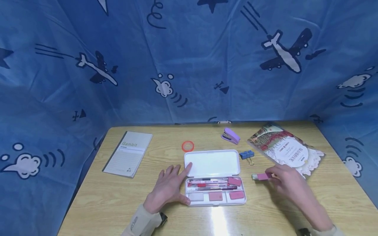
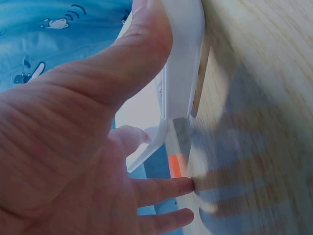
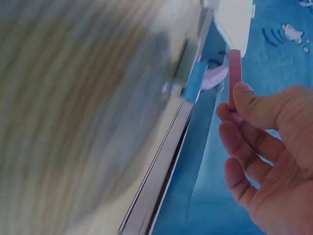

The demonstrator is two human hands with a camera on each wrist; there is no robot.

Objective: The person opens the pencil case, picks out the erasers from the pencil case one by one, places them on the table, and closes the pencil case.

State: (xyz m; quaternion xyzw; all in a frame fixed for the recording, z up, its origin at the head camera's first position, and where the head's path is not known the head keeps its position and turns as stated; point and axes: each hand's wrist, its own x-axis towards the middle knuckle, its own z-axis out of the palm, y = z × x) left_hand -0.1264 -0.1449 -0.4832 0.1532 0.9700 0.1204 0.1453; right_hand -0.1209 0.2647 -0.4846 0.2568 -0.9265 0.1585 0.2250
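A white pencil case (image 1: 215,205) lies with its lid (image 1: 212,163) folded back. Several pens (image 1: 211,184) and pink erasers (image 1: 215,196) fill its compartments, beside a whitish block (image 1: 196,196) at front left. My left hand (image 1: 168,188) is spread at the case's left side, thumb on the front corner and index finger touching the lid; the left wrist view shows the other fingers (image 2: 164,191) extended. My right hand (image 1: 284,180) pinches a pink eraser (image 3: 235,78) between thumb and fingers, right of the case. A small pale green block (image 1: 254,177) shows just beyond the eraser's left end.
Behind the case are an orange-red tape roll (image 1: 187,146), a purple stapler (image 1: 231,136) and a blue binder clip (image 1: 246,155). A notebook (image 1: 128,154) lies at left, a printed packet (image 1: 286,149) at right. A blue curtain (image 1: 189,65) hangs behind the wooden table (image 1: 103,203).
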